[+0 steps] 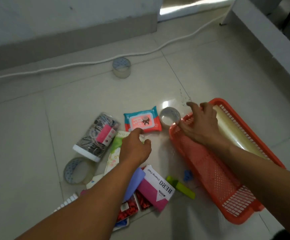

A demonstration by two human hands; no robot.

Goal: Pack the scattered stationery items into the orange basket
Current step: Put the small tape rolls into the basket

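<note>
On the tiled floor [201,70], farthest left of the left hand, a patterned tape roll [77,170] lies on its side, and just beyond it a clear jar of rubber bands [97,135] with a white cap and a pink label lies tipped over. Far ahead of that hand, near a white cable [88,62], stands another tape roll [121,67].

The left hand [135,148] reaches forward over a green floral packet [115,146], fingers loosely curled and partly open, fingertips at the near edge of a teal and pink wipes pack [142,121]; whether it grips anything cannot be told. Beneath its forearm lie a blue-violet piece [135,181], a Hero stamp pad box [158,187] and a tray of red clips [130,208]. To the right of these lie a green highlighter [180,187] and a small blue clip [187,175].

Between the two hands a clear tape roll [169,116] sits just beside the orange basket [210,170]. The right hand [199,123] rests over the basket's far left corner, fingers spread and bent down on the rim, palm down. Inside the basket, right of that hand, lies a long pale roll of clear film [236,132] along the far wall.
</note>
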